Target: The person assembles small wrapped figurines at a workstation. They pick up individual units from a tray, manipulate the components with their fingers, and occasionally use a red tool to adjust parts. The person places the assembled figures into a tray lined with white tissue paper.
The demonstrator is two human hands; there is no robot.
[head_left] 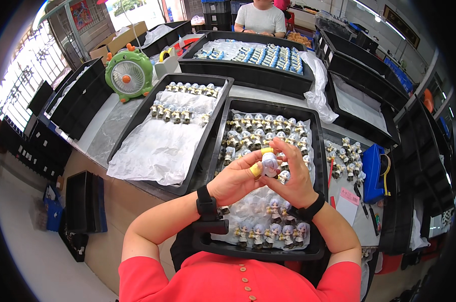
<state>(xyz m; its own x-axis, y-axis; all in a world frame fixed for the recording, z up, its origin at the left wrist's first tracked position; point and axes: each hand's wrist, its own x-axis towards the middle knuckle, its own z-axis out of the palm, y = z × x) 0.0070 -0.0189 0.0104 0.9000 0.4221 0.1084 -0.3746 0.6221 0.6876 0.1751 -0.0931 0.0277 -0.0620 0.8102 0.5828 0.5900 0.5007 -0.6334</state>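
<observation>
Both my hands are raised over a black tray (319, 151) and close around one small figurine (270, 162) with pale, whitish-lilac hair. My left hand (231, 180) grips it from the left, with yellow covers on two fingertips. From the right, my right hand (294, 180) holds it between bent fingers and thumb. The figurine's lower part is mostly hidden by my fingers. Below, rows of similar figurines (273, 229) stand on white paper in the near part of the tray. More rows (258, 122) fill its far part.
To the left lies another paper-lined tray (152, 151) with figurines at its far end. A green fan (128, 75) stands beyond it. Loose figurines (346, 156), a blue bin (373, 168) and pens (374, 220) are on the right. A person (261, 19) sits behind a far tray (243, 70).
</observation>
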